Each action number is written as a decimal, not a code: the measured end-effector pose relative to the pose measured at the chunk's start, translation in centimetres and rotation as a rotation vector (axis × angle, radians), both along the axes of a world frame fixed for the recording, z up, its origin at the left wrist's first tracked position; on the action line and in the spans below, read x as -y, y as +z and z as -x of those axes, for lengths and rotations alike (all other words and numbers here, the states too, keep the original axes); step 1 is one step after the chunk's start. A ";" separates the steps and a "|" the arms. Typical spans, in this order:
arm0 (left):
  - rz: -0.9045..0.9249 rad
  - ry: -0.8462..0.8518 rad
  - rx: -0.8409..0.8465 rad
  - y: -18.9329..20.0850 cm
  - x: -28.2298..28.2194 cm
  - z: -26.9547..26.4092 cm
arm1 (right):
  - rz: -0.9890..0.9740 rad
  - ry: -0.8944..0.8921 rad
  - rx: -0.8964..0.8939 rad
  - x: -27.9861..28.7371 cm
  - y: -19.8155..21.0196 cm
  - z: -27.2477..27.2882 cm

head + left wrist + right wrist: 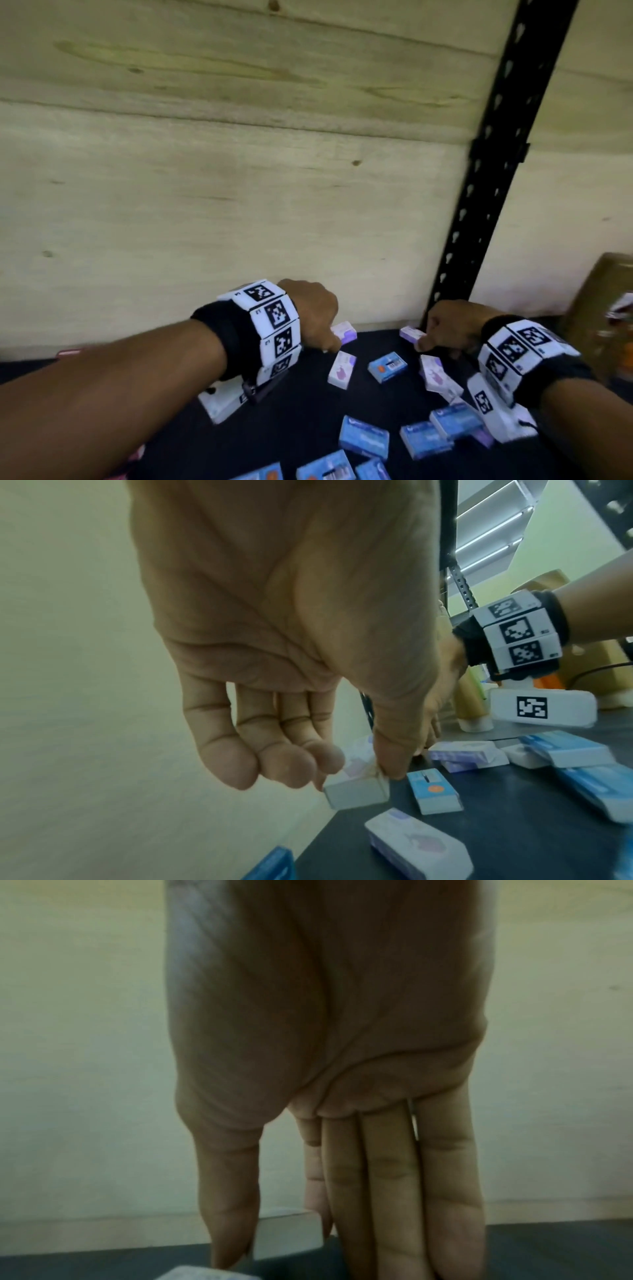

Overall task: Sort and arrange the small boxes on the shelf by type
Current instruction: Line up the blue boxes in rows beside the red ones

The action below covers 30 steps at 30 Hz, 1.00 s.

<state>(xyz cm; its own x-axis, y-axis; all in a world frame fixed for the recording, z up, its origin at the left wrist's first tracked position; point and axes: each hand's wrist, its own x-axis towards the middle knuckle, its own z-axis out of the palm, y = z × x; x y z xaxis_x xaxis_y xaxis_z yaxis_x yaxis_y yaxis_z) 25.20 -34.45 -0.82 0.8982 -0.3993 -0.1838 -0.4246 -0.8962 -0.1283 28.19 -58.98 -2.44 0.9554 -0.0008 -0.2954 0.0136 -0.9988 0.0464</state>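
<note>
Small purple-and-white and blue boxes lie scattered on a dark shelf (294, 428). My left hand (329, 342) pinches one purple-and-white box (344, 334) between thumb and forefinger near the back wall; the left wrist view shows this box (356, 788) in the pinch, the other fingers curled. My right hand (424, 342) holds a second purple-and-white box (412, 333) by its end. In the right wrist view thumb and forefinger grip that box (287, 1234), with the other fingers straight beside it. Both boxes sit low over the shelf.
Between my hands lie a purple box (342, 370), a blue box (387, 366) and another purple box (438, 377). Several blue boxes (363, 437) crowd the front. A wooden back panel (205, 171), a black upright post (479, 205) and a brown carton (603, 308) bound the space.
</note>
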 end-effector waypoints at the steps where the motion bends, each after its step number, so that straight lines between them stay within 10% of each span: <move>1: 0.001 0.004 0.007 -0.2 0.6 -0.6 | 0.005 0.003 -0.007 -0.1 -0.1 -0.1; 30: -0.053 0.020 -0.081 -3.1 3.3 -2.5 | 0.207 0.112 -0.115 -1.7 -0.2 -1.9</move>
